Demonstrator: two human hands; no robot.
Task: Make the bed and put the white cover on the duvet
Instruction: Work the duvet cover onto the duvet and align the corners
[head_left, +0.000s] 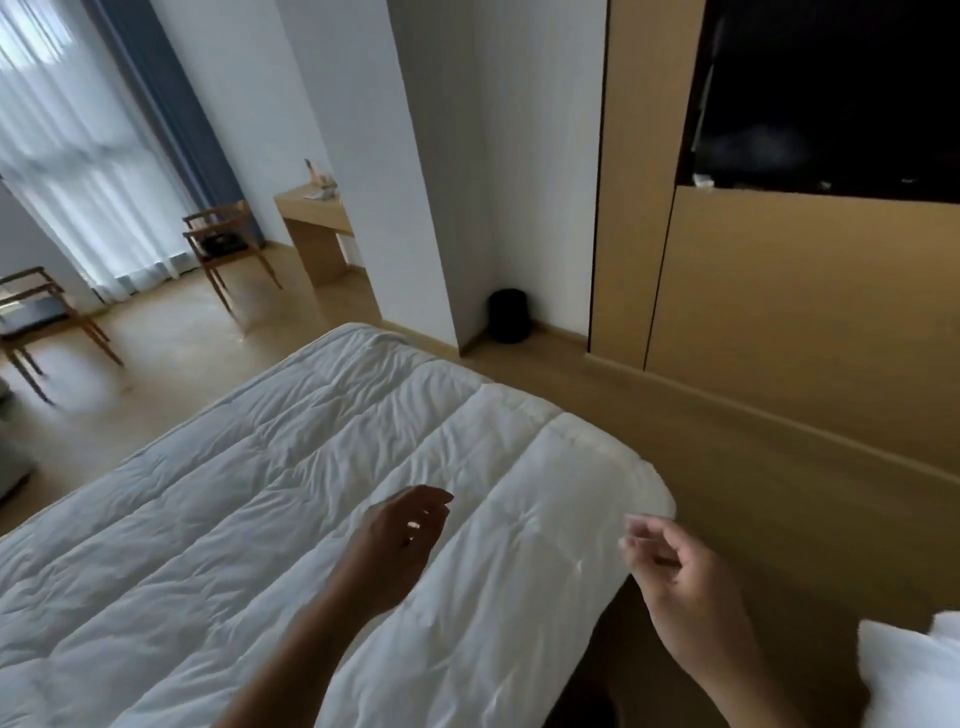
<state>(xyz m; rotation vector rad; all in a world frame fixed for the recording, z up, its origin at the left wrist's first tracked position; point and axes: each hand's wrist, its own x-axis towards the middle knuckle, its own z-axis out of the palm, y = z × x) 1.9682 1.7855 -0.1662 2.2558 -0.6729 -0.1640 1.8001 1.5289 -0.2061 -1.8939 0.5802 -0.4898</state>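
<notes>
Head view: left hand (402, 540) relaxed over duvet (260, 499); right hand (672, 569) blurred, loosely curled.

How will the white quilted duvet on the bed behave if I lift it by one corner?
The white quilted duvet will probably be floppy: its surface is creased and its corner curves downward. It looks puffy between the stitched lines, so it is likely light for its size. Lifting one corner alone may drag the rest.

A white quilted duvet (311, 493) is lying spread flat over the bed (597, 660), lightly creased. Its stitched channels are running toward the far edge, and one rounded corner is overhanging the bed's near right corner.
</notes>
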